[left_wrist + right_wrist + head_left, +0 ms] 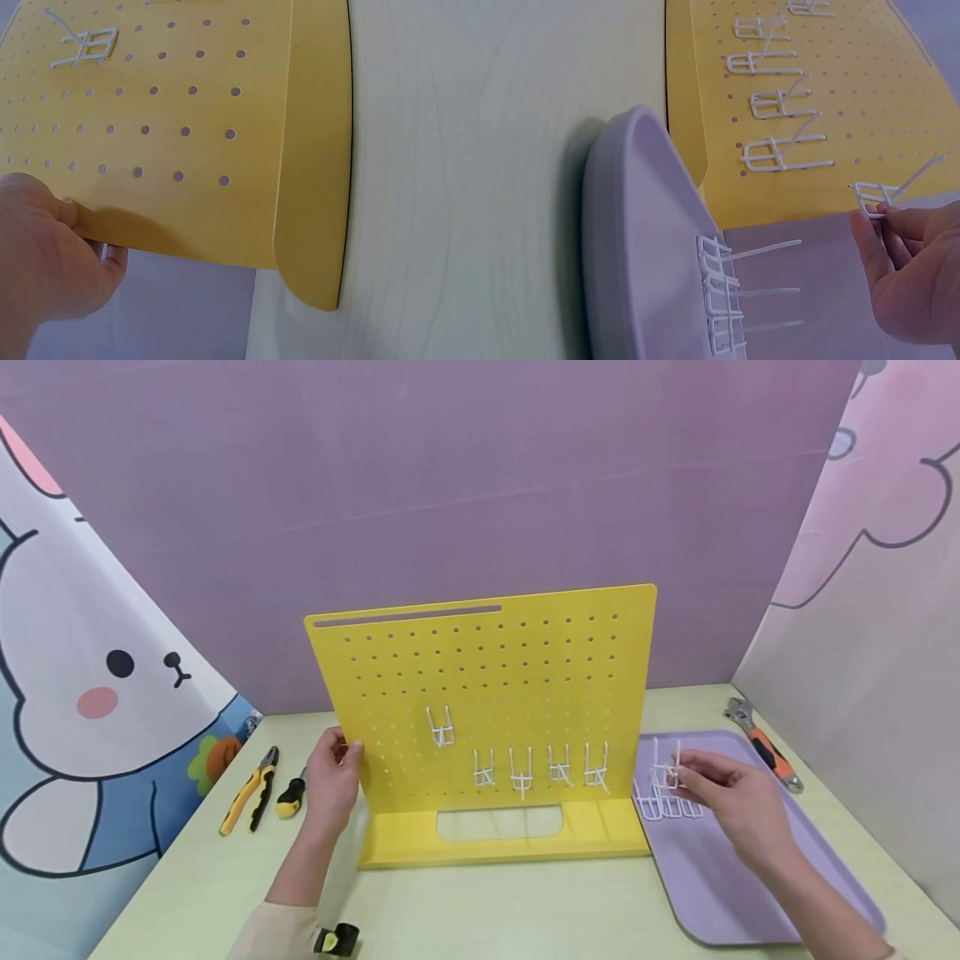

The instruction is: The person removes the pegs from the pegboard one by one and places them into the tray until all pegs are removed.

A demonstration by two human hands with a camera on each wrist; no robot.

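A yellow pegboard [480,693] stands upright on its base, with several white wire hooks [521,777] on its front. My left hand [333,781] grips the board's left edge, thumb on the front face and fingers reaching behind, as the left wrist view also shows. Over the purple tray [720,877], my right hand [742,802] pinches another white wire pegboard hook [874,199] between thumb and fingertips, apart from the board. Below it, three more loose hooks [724,292] stand side by side in the tray, near the board's right end.
Left of the board lie yellow-and-black pliers [251,789] and a short screwdriver [291,797], partly behind my left forearm. An adjustable wrench [763,743] with an orange handle rests beyond the tray's right rim. A purple backdrop [480,485] rises behind the table.
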